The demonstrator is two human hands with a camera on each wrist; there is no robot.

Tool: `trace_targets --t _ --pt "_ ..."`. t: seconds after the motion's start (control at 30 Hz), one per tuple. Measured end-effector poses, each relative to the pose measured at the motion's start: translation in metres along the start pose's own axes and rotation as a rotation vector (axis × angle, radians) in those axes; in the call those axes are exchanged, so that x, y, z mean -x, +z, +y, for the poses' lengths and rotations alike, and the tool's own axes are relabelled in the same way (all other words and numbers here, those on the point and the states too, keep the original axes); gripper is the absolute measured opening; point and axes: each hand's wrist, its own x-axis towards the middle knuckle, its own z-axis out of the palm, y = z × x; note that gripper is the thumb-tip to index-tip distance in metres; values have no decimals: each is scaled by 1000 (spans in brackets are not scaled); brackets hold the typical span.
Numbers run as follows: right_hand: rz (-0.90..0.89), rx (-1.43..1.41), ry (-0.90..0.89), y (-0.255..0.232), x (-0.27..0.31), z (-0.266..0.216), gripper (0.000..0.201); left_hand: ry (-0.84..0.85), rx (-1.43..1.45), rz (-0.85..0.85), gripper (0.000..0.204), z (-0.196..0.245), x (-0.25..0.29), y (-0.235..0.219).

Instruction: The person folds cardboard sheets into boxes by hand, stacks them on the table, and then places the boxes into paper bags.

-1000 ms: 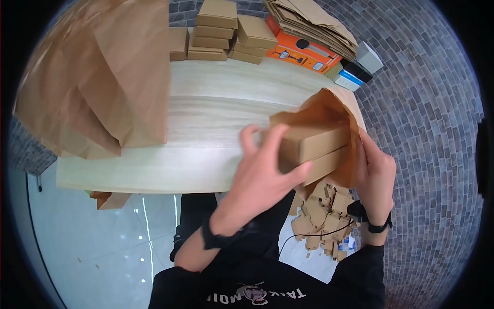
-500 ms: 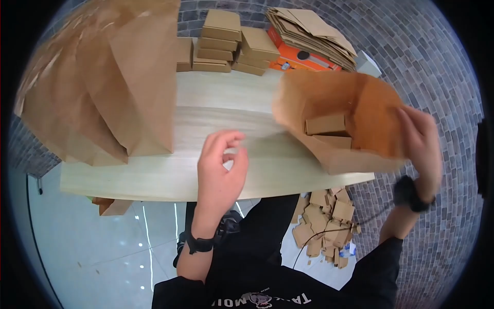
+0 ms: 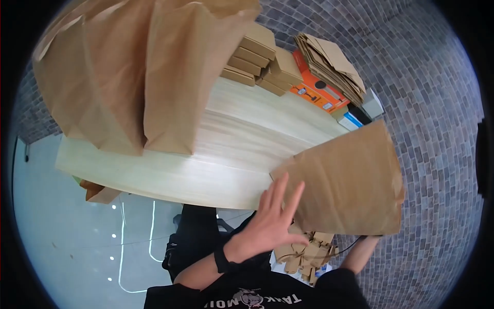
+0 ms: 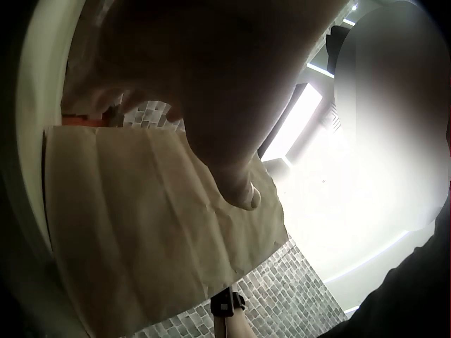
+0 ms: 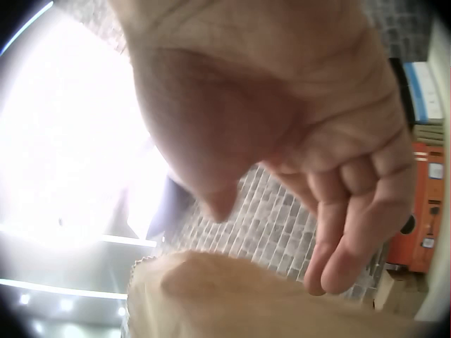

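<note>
A brown paper bag [image 3: 342, 185] lies tilted at the table's right end in the head view, one broad creased side towards the camera and its contents hidden. The left hand [image 3: 272, 221] is spread at the bag's lower left; whether it touches the paper is unclear. In the left wrist view that hand [image 4: 204, 77] hangs in front of the bag [image 4: 148, 225]. The bag hides the right hand in the head view. From the right wrist, the right hand [image 5: 289, 120] has loosely bent fingers beside the bag's edge [image 5: 232, 289], with nothing between fingers and thumb.
Large paper bags [image 3: 170, 77] stand on the left of the table [image 3: 206, 175]. Along the back are stacked cardboard boxes [image 3: 252, 51], an orange box [image 3: 314, 87] and flattened cardboard [image 3: 334, 67]. Cardboard pieces [image 3: 303, 257] lie on the floor below, with a cable near them.
The bag has turned from showing its open mouth and the boxes inside to showing its side. My left hand has moved right towards it and spread; my right hand has gone behind it.
</note>
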Motion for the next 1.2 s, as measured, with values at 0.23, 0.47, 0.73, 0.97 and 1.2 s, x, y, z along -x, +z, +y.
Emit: trace_targets --t 0.23,0.47,0.73,0.97,1.2 --pt "-612 474 50 15 72 88 72 37 -189 -30 107 1 24 54" --pt "-530 647 -220 78 21 145 44 -122 73 278 63 -3 37 24" --pt "-678 268 -164 317 -3 67 53 -308 108 32 18 -41 159 -24" --pt "-842 102 -186 335 -31 53 71 -604 89 1 19 -48 192 -44" --pt "-490 394 -141 254 -218 20 37 -691 140 39 21 -98 194 -27"
